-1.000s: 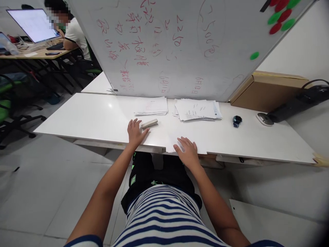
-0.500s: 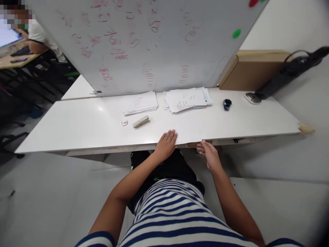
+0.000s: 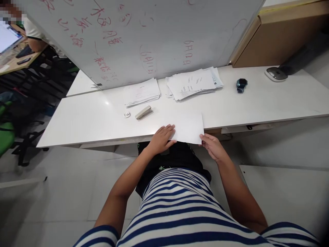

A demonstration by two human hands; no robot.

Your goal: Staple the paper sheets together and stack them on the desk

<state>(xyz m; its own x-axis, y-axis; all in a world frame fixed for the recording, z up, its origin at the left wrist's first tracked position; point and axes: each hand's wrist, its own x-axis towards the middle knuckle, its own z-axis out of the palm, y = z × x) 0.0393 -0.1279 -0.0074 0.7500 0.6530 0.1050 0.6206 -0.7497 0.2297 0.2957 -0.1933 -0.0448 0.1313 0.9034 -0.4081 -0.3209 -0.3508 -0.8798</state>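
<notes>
A blank white sheet of paper (image 3: 189,128) lies at the front edge of the white desk, its near edge reaching past the rim. My left hand (image 3: 161,139) rests flat on the sheet's left side, fingers stretched out and thumb apart. With thumb and fingers closed, my right hand (image 3: 213,146) pinches the near right corner of the sheet. A beige stapler (image 3: 144,113) sits beyond my left hand, beside a small white ring-like object (image 3: 126,115). Farther back are a left stack of papers (image 3: 142,92) and a larger right stack of papers (image 3: 194,84).
A whiteboard (image 3: 164,31) with red writing stands behind the papers. On the right are a dark watch (image 3: 241,85), a computer mouse (image 3: 276,74) and a cardboard box (image 3: 280,37). Another person (image 3: 36,34) sits at a table at the far left.
The sheet shows more plainly now, its right side turned toward me and overhanging the edge. My right hand grips its corner, and my left thumb has spread. The view has tipped down.
</notes>
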